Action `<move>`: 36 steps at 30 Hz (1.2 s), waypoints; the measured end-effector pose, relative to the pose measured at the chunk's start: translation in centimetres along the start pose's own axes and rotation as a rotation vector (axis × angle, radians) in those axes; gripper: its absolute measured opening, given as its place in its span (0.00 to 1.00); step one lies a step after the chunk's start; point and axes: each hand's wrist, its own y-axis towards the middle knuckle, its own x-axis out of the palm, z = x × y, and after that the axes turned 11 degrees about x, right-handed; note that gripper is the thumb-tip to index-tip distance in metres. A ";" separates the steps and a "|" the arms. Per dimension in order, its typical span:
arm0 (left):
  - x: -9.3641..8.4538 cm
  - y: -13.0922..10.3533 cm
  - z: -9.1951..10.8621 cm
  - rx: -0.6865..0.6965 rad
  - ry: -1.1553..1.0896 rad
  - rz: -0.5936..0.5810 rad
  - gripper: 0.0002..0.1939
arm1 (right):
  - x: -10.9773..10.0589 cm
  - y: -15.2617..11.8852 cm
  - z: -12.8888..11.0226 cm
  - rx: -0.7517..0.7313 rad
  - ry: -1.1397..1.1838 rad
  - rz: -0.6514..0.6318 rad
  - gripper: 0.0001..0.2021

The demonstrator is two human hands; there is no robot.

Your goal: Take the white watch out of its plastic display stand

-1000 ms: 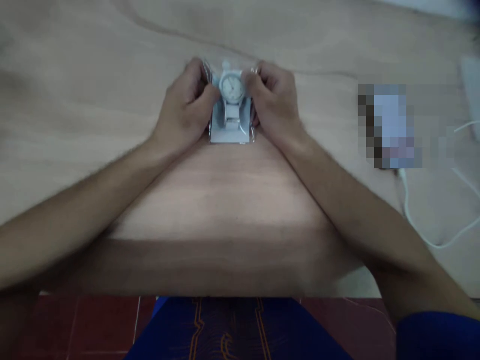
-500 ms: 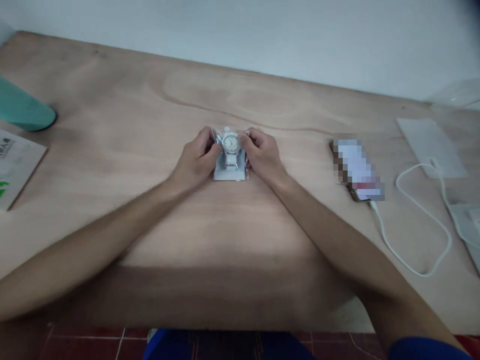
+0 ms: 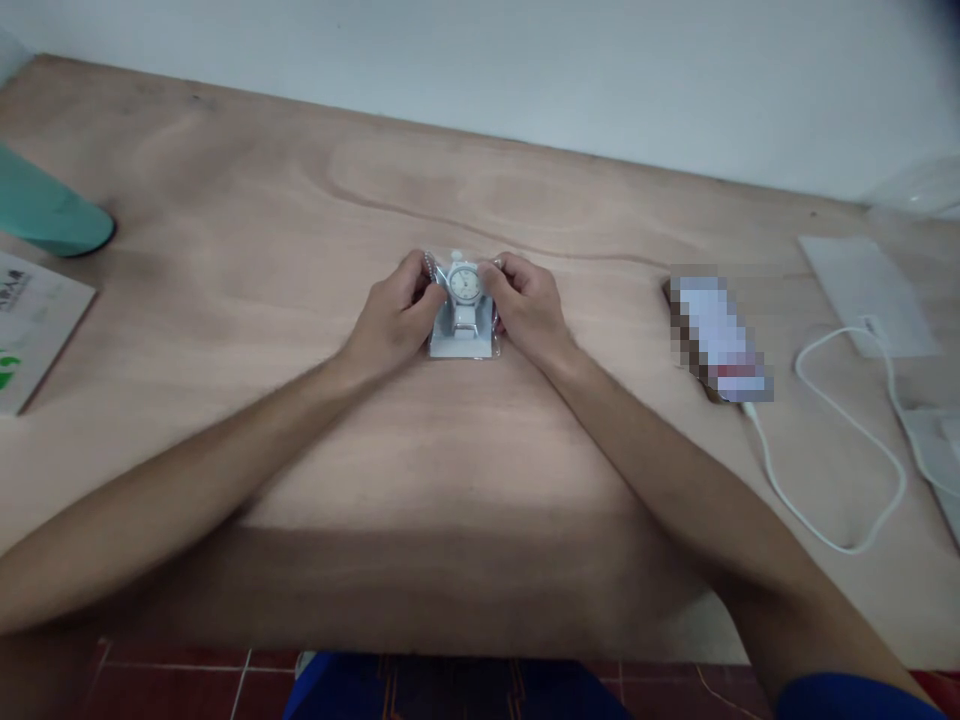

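A white watch lies face-up inside a clear plastic packet, with a pale card insert behind it, near the center of a wooden table. The left hand pinches the packet's edge at 10 o'clock from its middle; the right hand pinches the edge at 2 o'clock, thumb against the plastic beside the dial. Curled fingers on both hands are partly hidden, and glare blurs the packet's upper rim. From the packet, a phone sits just past 3 o'clock, its screen masked by pixel blocks, a white cable at its lower end. A green cylindrical vessel, between 9 and 10 o'clock, is cut off by the frame, its contents out of sight; so is a printed booklet at 9.
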 end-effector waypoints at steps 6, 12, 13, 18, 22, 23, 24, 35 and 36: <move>0.1 0.0 -0.1 0.008 -0.014 0.007 0.04 | 0.0 0.1 -0.1 -0.006 -0.012 0.003 0.21; 0.1 0.1 0.1 -0.023 0.055 0.001 0.06 | 0.0 0.0 0.0 0.003 -0.008 0.006 0.23; 0.1 0.1 0.1 -0.028 0.063 -0.005 0.07 | 0.0 0.0 0.0 0.003 -0.006 0.004 0.23; 0.1 0.0 0.0 0.013 0.057 -0.003 0.09 | 0.0 0.1 0.0 0.006 -0.005 0.007 0.22; 0.2 0.1 -0.1 -0.011 0.055 -0.007 0.09 | 0.1 0.1 0.1 0.013 0.009 -0.004 0.23; 0.2 0.2 -0.1 -0.021 0.055 -0.008 0.09 | 0.1 0.1 0.1 0.010 0.011 -0.005 0.23; 0.2 0.2 -0.1 -0.031 0.052 -0.008 0.09 | 0.1 0.1 0.2 0.005 0.012 -0.004 0.23; 0.3 0.3 -0.1 -0.052 -0.010 -0.023 0.10 | 0.2 0.5 1.0 -0.051 -0.025 0.012 0.23; 0.3 0.3 -0.1 -0.052 -0.012 -0.022 0.10 | 0.2 0.5 1.0 -0.051 -0.025 0.012 0.23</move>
